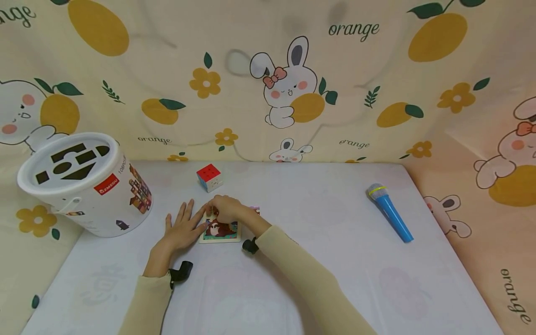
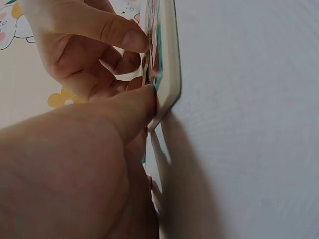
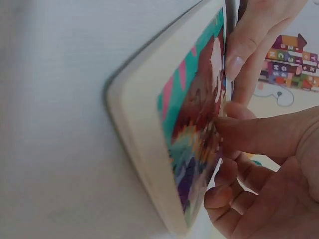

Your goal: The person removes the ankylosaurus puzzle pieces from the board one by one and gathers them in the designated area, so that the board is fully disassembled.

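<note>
A small wooden picture puzzle (image 1: 219,235) with a pale frame and a brown animal picture lies on the table. My left hand (image 1: 183,231) is spread at its left side, and the thumb (image 2: 139,102) rests on the frame's edge. Over the upper part of the picture my right hand (image 1: 226,210) is bent, pinching what looks like a thin puzzle piece between thumb and fingers. In the right wrist view the right thumb (image 3: 249,134) is close against the picture (image 3: 197,107). The fingers hide most of that piece.
Behind the hands stands a cube puzzle (image 1: 210,177) with a red top. A large white bucket (image 1: 104,204) with a shape-sorter lid is at the left. To the right lies a blue microphone (image 1: 391,214). A pink-purple item (image 1: 255,210) shows partly behind the right wrist.
</note>
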### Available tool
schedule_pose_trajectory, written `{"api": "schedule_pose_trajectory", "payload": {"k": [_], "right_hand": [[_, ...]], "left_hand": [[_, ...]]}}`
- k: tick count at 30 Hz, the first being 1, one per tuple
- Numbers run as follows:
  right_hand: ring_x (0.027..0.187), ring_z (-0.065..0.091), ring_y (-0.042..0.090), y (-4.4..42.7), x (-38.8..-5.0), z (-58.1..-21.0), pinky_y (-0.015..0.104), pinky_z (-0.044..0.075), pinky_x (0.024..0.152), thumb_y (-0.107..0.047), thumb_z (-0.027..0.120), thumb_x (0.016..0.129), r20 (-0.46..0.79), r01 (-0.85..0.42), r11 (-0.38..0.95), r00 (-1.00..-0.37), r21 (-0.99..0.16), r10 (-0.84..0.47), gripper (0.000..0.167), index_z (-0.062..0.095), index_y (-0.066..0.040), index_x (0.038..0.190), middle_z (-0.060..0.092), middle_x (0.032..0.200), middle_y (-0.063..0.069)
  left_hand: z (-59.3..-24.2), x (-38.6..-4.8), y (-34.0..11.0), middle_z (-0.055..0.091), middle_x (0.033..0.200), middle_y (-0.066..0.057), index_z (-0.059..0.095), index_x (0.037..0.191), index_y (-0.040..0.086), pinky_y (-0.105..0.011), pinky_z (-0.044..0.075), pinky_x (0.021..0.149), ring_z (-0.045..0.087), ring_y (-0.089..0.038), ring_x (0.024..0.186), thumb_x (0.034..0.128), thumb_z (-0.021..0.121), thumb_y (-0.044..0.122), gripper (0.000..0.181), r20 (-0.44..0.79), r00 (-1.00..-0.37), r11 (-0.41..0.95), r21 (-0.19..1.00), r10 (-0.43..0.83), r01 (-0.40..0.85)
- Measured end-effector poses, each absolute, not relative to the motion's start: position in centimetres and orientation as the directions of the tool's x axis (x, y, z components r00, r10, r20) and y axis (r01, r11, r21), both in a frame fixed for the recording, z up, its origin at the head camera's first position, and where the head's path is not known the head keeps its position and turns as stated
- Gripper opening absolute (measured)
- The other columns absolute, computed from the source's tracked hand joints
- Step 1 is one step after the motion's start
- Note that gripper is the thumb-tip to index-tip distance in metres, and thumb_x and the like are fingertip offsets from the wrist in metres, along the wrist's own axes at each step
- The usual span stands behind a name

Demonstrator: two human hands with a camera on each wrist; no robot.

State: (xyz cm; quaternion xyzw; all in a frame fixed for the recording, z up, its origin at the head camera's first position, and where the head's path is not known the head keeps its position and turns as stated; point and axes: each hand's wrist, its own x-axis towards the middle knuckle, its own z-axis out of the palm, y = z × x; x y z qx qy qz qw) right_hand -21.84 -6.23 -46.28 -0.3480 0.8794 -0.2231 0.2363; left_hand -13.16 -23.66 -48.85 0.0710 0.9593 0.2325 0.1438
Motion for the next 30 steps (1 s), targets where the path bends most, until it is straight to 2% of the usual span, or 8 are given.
{"api": "schedule_pose_trajectory", "payload": {"k": [6, 9, 18, 30], "right_hand": [[0.083, 0.054, 0.014, -6.0, -21.8, -46.5, 0.022, 0.047, 0.071, 0.008, 0.064, 0.088, -0.246, -0.514, 0.64, -0.636, -0.571, -0.731, 0.022, 0.071, -0.008, 0.102, 0.061, 0.096, 0.001], [0.086, 0.052, 0.013, -5.8, -21.7, -46.5, 0.022, 0.045, 0.072, 0.008, 0.065, 0.087, -0.234, -0.53, 0.638, -0.637, -0.559, -0.734, 0.023, 0.07, -0.01, 0.101, 0.057, 0.098, 0.001], [0.095, 0.044, 0.015, -5.7, -21.5, -46.7, 0.025, 0.043, 0.07, 0.006, 0.071, 0.084, -0.174, -0.579, 0.625, -0.645, -0.524, -0.744, 0.023, 0.068, -0.017, 0.083, 0.054, 0.096, -0.004], [0.093, 0.045, 0.015, -5.1, -21.5, -46.7, 0.024, 0.041, 0.075, 0.011, 0.068, 0.082, -0.134, -0.589, 0.585, -0.632, -0.558, -0.763, 0.026, 0.07, -0.015, 0.088, 0.053, 0.096, -0.001]], "left_hand": [[-48.5, -13.0, -23.3, -0.004, 0.163, -0.027, 0.022, 0.158, 0.013, -0.074, -0.013, 0.106, -0.01, -0.047, 0.148, 0.1049, 0.042, 0.044, 0.064, -0.234, -0.952, 0.885, 0.46, 0.195, 0.068], [-48.3, -13.0, -23.2, -0.004, 0.163, -0.027, 0.021, 0.158, 0.013, -0.075, -0.013, 0.106, -0.01, -0.048, 0.148, 0.1052, 0.042, 0.043, 0.064, -0.238, -0.952, 0.892, 0.448, 0.19, 0.066], [-48.5, -13.1, -23.3, -0.003, 0.163, -0.027, 0.022, 0.158, 0.014, -0.075, -0.012, 0.106, -0.009, -0.048, 0.148, 0.1049, 0.042, 0.046, 0.065, -0.231, -0.955, 0.897, 0.436, 0.187, 0.071], [-49.6, -13.3, -23.8, -0.006, 0.164, -0.024, 0.02, 0.159, 0.019, -0.072, -0.017, 0.107, -0.014, -0.044, 0.149, 0.1029, 0.036, 0.056, 0.069, -0.222, -0.954, 0.886, 0.455, 0.204, 0.083]]}}
